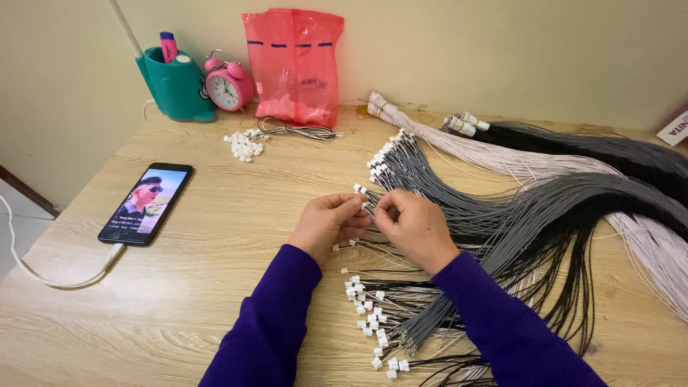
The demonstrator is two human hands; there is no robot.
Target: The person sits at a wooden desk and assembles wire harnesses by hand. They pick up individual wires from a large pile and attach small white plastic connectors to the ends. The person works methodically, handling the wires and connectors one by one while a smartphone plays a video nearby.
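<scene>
Small white connector (360, 189) on thin wire, pinched between left hand (328, 222) and right hand (412, 223) fingertips, hands touching above wooden table (215, 236). Grey-black wire bundle (502, 215) just right; phone (147, 203) well left; loose white connectors (244, 145) behind.

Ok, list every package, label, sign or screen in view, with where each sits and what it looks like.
Phone: left on the wooden table, flat, black slab, lit screen showing a picture, white cable plugged in.
Plastic bag: back centre against the wall, upright, translucent red, small white pieces inside.
Alarm clock: back left beside a teal holder, round, pink, white dial.
Card or box corner: far right edge, white with red print, mostly cut off.
</scene>
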